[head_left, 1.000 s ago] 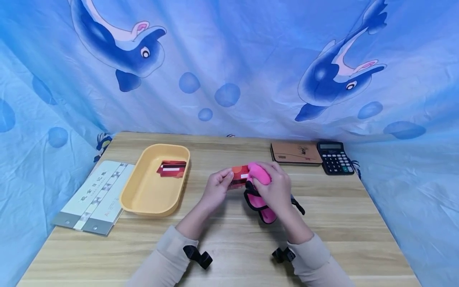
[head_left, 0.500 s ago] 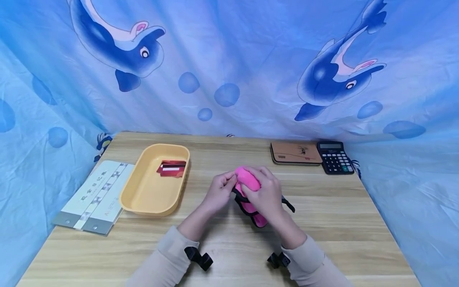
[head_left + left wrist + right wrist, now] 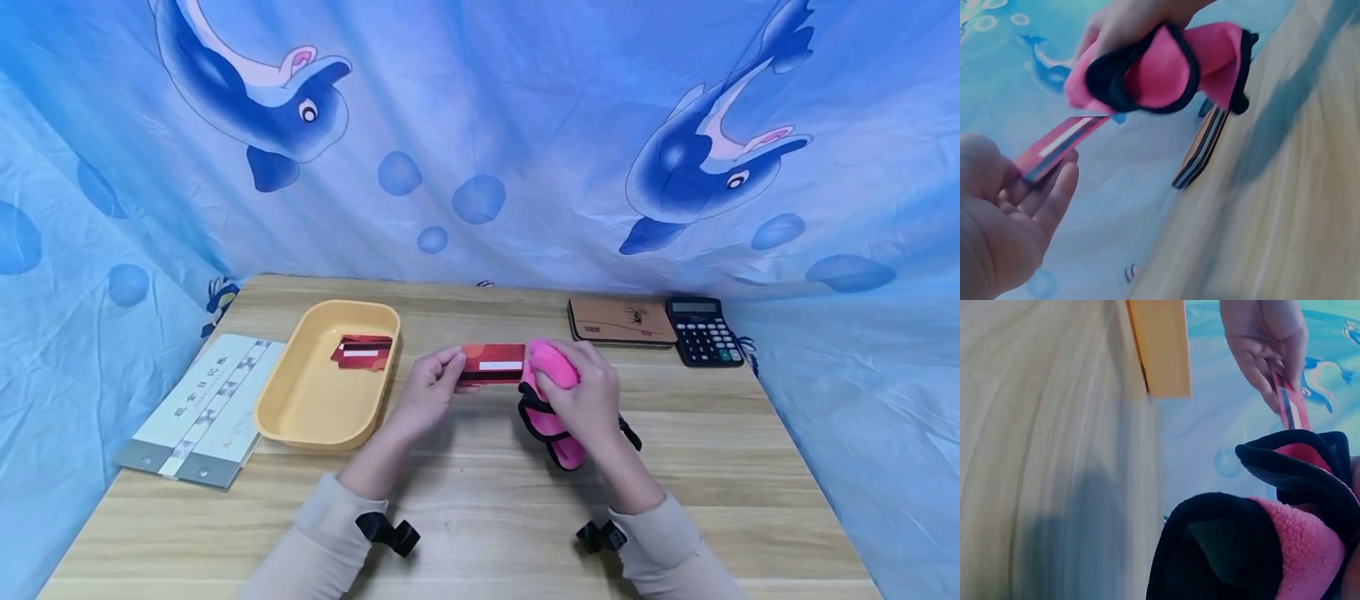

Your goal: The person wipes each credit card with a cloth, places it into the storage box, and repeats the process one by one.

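My left hand (image 3: pixel 426 390) pinches a red card (image 3: pixel 492 358) with a white strip and a dark band between thumb and fingers. What looks like another card edge shows beneath it. My right hand (image 3: pixel 588 396) grips a bunched pink cloth (image 3: pixel 553 364) with black edging, held just off the card's right end in the head view. Folds of this cloth (image 3: pixel 1307 550) hang below that hand in the right wrist view, where most of the hand is hidden. Both hands are above the wooden table.
A yellow tray (image 3: pixel 270 408) at the left has several red cards (image 3: pixel 363 354) lying in it. White booklets (image 3: pixel 202 408) lie beside it. A brown notebook (image 3: pixel 621 322) and a black calculator (image 3: pixel 703 332) sit at the back right. A blue dolphin curtain (image 3: pixel 480 125) surrounds the table.
Half a second ago the cloth covered the card between the hands. Now the hands are farther apart: the left has moved left with the card, the right has moved right with the cloth.
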A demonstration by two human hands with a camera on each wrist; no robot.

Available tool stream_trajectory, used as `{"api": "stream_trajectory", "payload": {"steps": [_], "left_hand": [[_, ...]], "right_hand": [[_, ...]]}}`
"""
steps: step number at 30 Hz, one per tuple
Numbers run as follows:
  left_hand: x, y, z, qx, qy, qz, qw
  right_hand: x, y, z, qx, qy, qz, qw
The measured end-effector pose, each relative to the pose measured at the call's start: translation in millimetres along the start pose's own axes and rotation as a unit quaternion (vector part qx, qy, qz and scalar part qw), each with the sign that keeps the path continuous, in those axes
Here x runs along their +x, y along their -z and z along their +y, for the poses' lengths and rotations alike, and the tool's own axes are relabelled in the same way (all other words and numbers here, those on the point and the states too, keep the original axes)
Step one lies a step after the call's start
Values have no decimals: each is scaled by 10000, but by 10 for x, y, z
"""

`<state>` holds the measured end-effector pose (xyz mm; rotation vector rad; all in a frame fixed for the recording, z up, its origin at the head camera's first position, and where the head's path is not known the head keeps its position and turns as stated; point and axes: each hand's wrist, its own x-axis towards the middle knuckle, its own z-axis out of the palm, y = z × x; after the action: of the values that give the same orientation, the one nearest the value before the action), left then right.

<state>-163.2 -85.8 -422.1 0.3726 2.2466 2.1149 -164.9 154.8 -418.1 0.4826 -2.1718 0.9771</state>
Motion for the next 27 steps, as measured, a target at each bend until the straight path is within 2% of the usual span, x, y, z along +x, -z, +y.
{"api": "stream_trajectory", "payload": {"steps": [3, 8, 14, 19, 24, 27], "left_hand": [[19, 127, 6, -75, 335, 501, 9982], [78, 401, 36, -360, 767, 1242, 9886], [131, 756, 64, -753, 842, 1786, 9774], [156, 1071, 64, -909, 944, 2321, 9638], [166, 1323, 14, -925, 1119, 2599, 9547], [159, 1438, -58, -759, 1280, 2569, 9549]], "right_hand": [[-6, 41, 46, 88, -155, 1, 9998], [-19, 111, 128, 132, -377, 13, 9992], [-37, 159, 196, 84, -523, -49, 9986], [-46, 176, 238, 33, -596, -60, 9982], [-51, 185, 281, 6, -621, -28, 9981], [-50, 183, 298, -13, -589, -13, 9983]]}}
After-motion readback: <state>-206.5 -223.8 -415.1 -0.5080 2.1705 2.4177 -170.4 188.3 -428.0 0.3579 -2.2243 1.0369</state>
